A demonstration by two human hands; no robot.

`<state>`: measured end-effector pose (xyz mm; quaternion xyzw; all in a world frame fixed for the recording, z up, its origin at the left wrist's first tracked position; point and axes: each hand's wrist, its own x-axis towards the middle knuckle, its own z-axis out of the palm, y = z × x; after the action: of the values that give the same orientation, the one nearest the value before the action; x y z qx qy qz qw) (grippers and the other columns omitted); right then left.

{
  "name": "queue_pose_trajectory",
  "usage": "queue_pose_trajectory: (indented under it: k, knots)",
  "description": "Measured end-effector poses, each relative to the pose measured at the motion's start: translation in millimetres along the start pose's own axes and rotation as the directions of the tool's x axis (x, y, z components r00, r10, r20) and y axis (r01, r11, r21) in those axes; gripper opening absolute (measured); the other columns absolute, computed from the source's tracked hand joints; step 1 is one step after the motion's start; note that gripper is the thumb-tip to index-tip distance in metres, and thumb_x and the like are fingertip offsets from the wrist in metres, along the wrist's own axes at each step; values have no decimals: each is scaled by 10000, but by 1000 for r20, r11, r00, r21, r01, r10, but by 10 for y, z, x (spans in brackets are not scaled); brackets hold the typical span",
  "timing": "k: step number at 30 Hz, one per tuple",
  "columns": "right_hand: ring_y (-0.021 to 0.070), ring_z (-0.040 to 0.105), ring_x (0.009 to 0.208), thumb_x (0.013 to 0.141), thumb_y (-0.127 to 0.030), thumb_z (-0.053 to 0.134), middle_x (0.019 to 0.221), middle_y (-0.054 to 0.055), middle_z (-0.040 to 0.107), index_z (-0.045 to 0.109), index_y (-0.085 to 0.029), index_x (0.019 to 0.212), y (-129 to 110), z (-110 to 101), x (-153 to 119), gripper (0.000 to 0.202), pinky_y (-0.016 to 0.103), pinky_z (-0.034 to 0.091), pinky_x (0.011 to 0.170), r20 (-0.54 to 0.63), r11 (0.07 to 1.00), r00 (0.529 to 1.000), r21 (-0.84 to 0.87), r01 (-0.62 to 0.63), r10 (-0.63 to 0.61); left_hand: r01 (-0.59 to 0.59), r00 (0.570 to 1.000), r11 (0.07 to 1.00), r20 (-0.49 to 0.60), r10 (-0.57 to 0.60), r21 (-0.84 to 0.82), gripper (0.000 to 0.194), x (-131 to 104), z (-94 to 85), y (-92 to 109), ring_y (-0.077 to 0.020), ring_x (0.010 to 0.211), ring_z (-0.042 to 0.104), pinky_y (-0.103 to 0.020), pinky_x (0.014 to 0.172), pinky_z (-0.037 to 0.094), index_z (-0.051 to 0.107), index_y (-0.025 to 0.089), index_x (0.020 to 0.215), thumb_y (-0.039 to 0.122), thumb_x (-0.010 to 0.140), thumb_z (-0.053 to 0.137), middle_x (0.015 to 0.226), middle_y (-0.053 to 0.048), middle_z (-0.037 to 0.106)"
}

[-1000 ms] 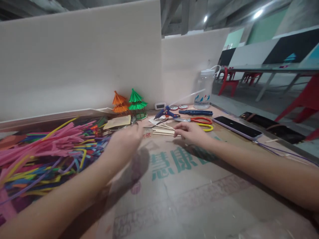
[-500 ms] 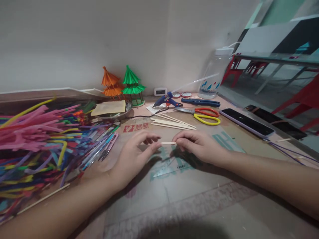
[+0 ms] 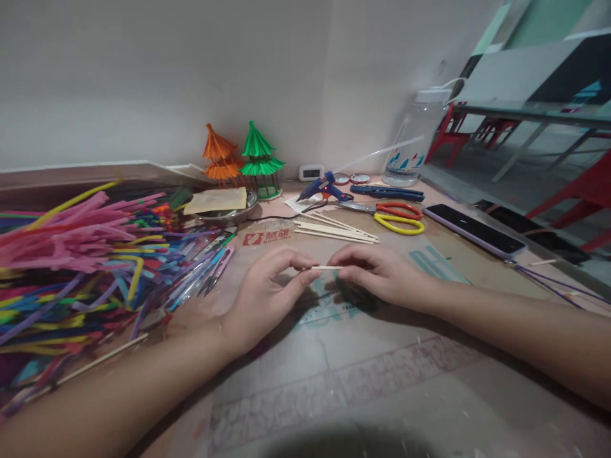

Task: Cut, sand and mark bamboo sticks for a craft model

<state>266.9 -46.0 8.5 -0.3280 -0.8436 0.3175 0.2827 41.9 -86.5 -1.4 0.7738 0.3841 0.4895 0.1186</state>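
A short pale wooden stick (image 3: pixel 327 268) spans the gap between my two hands, just above the table. My left hand (image 3: pixel 272 289) pinches its left end between thumb and fingers. On the other end, the thumb and fingers of my right hand (image 3: pixel 377 273) are closed. Beneath them lies a clear ruler (image 3: pixel 329 312), partly covered by hands and shadow. Beyond my hands, several longer wooden sticks (image 3: pixel 334 230) rest in a loose bunch. Scissors (image 3: pixel 398 217) with red and yellow handles lie to the right of that bunch.
Pipe cleaners (image 3: pixel 86 242) in many colours pile up on the left, beside pens (image 3: pixel 203 277). At the back stand orange (image 3: pixel 220 152) and green (image 3: pixel 260 156) pagoda models, a blue glue gun (image 3: pixel 319 186), a small clock (image 3: pixel 311 172) and a water bottle (image 3: pixel 415 137). A phone (image 3: pixel 472 230) lies right.
My left hand has closed its thumb and fingers onto the stick's left end, where they were looser before. The view has shifted slightly.
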Motion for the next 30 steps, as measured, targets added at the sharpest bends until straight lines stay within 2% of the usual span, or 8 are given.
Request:
queue_pose_trajectory:
  k: [10,16,19,22,24,27,29,30]
  knots:
    - [178,657,730,975,-303,485,866,60,769,749,-205,991,14,-99,-15,282,279,434,665,48,934,996,-346,88,-76,122,990,992,77,-120,-17,58,-3,29,-95,-135,803,685,-247,781,545,715,208,869,196,889,663,850,14,751]
    - [187,615,711,964,-335,530,732,49,692,729,-230,877,-186,-279,-29,242,292,380,626,22,769,983,-620,158,-184,169,981,984,105,-163,-51,60,-14,54,-64,-156,845,692,-281,818,550,730,214,882,260,878,692,891,-2,763]
    - [197,632,838,985,-308,527,731,29,654,692,-238,796,-307,-352,78,260,337,444,783,111,687,944,-660,304,-311,228,965,968,158,-210,-104,91,5,69,-33,-166,828,695,-300,825,555,742,219,866,274,889,673,868,-1,766]
    - [220,634,1039,1018,-230,459,819,13,665,692,-233,813,-468,-374,251,310,473,421,1011,268,547,874,-695,467,-406,386,902,897,293,-317,-214,150,41,65,-35,-178,804,706,-298,767,569,743,218,807,306,895,659,828,-3,769]
    - [250,560,1240,1027,-255,450,1025,5,681,705,-238,919,-559,-382,350,277,532,350,1094,222,500,824,-702,506,-522,490,851,813,376,-366,-316,244,58,57,-59,-186,810,711,-303,766,573,723,203,731,368,899,660,819,-21,769]
    - [249,546,1264,989,-368,542,1167,-2,637,676,-215,1061,-570,-388,438,216,450,403,1034,-181,696,807,-631,343,-562,615,787,617,436,-437,-491,301,48,61,-109,-176,760,712,-308,763,574,715,196,785,489,852,714,777,-28,765]
    - [180,655,1030,986,-364,549,984,-6,652,655,-159,1059,-470,-364,479,242,336,477,886,-366,902,861,-377,209,-352,667,744,487,471,-474,-563,345,28,77,-133,-174,713,715,-311,736,576,707,193,868,525,794,768,744,-22,761]
    - [141,673,899,998,-346,532,873,-17,642,649,-137,1047,-397,-339,501,245,287,490,808,-359,965,907,-215,149,-220,684,727,441,488,-484,-582,368,18,86,-139,-178,702,719,-316,729,578,700,190,893,527,775,786,739,-22,760]
